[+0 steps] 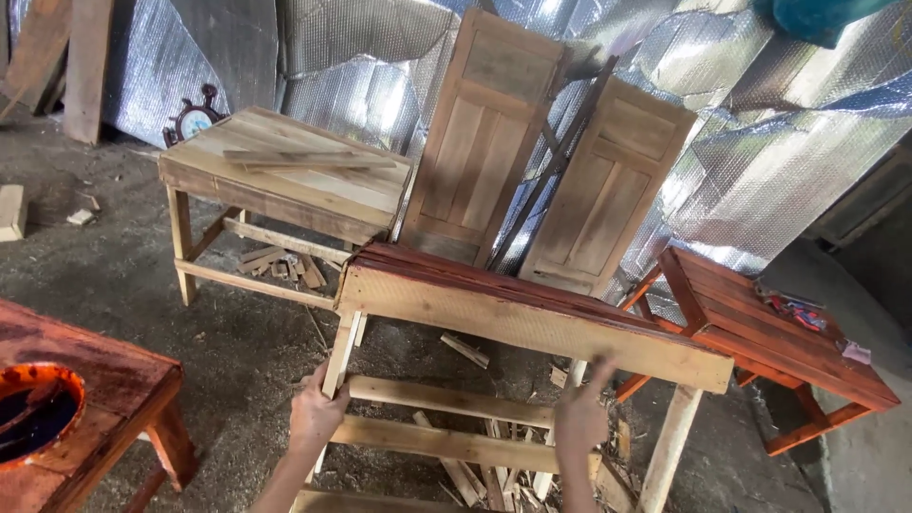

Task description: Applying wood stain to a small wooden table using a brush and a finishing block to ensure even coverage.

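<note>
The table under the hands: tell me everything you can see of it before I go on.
The wooden table stands tipped toward the camera, its slatted top stained glossy reddish-brown, while the apron, legs and lower rails are pale bare wood. The left hand grips the near left leg; the right hand touches just under the apron, fingers spread upward. It rests on a dusty floor littered with offcuts, in front of two unfinished door panels.
</note>
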